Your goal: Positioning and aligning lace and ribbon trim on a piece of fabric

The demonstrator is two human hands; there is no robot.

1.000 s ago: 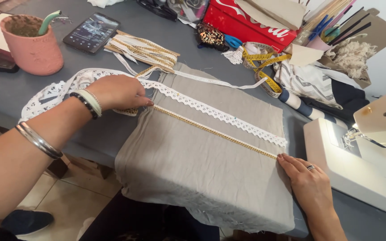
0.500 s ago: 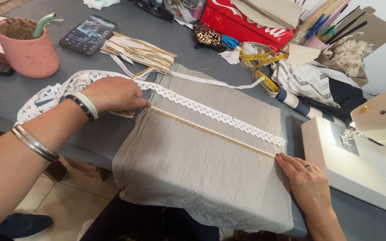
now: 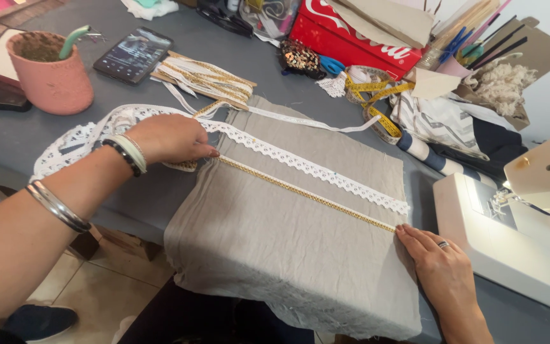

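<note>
Left hand grip pinched on gold trim; right hand flat, fingers apart, pressing its far end.

2 trims lie across the cloth on the table.

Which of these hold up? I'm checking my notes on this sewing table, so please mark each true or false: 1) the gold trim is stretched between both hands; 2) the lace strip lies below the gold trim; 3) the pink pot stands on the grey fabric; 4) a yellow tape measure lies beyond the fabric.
1) True: the left hand pins one end of the gold trim and the right hand pins the other.
2) False: the lace strip lies above it, farther from the person.
3) False: the pink pot stands on the table, left of the grey fabric.
4) True: the yellow tape measure lies past the fabric's far edge.
</note>
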